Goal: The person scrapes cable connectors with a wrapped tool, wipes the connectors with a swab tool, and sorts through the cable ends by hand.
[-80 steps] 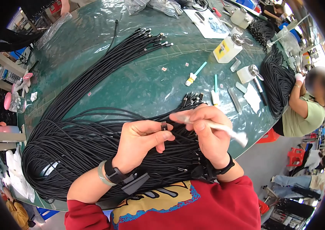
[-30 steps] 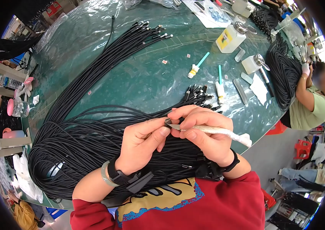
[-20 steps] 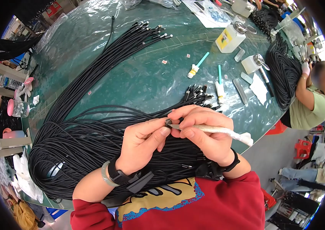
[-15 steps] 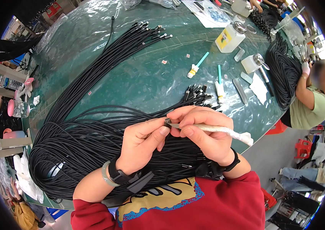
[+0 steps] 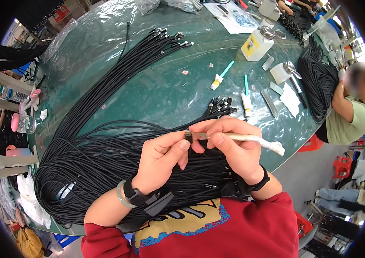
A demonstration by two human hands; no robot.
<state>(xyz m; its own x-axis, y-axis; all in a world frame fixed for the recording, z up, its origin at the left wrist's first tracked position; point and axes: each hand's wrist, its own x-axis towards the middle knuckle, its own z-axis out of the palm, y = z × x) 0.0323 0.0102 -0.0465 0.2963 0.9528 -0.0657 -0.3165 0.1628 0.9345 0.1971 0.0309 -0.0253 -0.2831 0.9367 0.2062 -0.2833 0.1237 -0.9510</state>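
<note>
My left hand [image 5: 158,159] pinches a small dark cable connector [image 5: 188,136] between thumb and forefinger. Wrapped in white at its far end, a slim knife-like tool [image 5: 257,141] is gripped by my right hand [image 5: 236,148]. The tool's thin metal tip points left, close to the connector. Beneath both hands lies a thick coil of black cables [image 5: 87,167], with several plug ends [image 5: 221,107] gathered just beyond my right hand.
More cable ends [image 5: 165,38] fan out across the green table [image 5: 156,92]. Two cotton-wrapped turquoise sticks [image 5: 229,69], a yellow-labelled bottle [image 5: 257,44] and a smaller bottle [image 5: 280,72] stand or lie ahead. At right, a person [image 5: 350,107] is beside another cable bundle [image 5: 318,81].
The tool's tip has drawn slightly right, away from the connector. The connector has turned a little in my left fingers, and my right thumb and fingers have shifted on the tool.
</note>
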